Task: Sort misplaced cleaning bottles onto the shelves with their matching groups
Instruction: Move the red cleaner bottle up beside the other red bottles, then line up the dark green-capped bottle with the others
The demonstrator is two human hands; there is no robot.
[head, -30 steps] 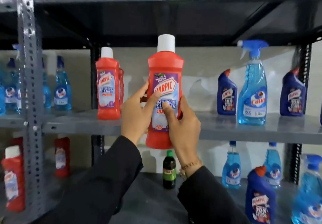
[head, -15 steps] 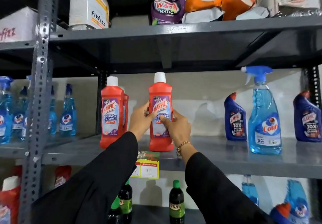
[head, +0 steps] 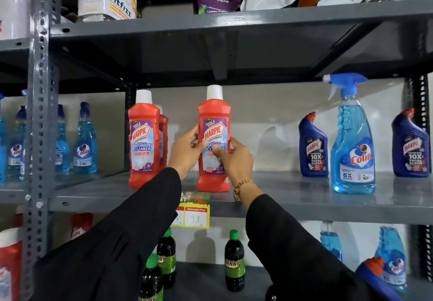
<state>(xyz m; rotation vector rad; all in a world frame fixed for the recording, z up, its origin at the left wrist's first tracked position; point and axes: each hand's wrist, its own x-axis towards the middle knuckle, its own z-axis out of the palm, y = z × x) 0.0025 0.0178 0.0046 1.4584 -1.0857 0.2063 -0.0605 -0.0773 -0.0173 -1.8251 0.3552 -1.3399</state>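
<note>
Standing near the left end of the middle shelf (head: 293, 197), two red Harpic bottles (head: 143, 141) form the matching group. Just beside them, the left hand (head: 186, 151) and right hand (head: 235, 160) clasp a third red bottle (head: 213, 136) upright near the front edge — likely squaring it up. Blue spray bottle (head: 352, 146) stands well apart.

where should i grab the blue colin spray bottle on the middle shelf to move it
Take the Colin spray bottle by the narrow neck just under the trigger head, coming from the front of the shelf. It stands upright, the neck is much slimmer than the wide body, and the nozzle points left. A dark blue Harpic bottle stands on its left and another on its right, so side approaches look tighter.
</note>
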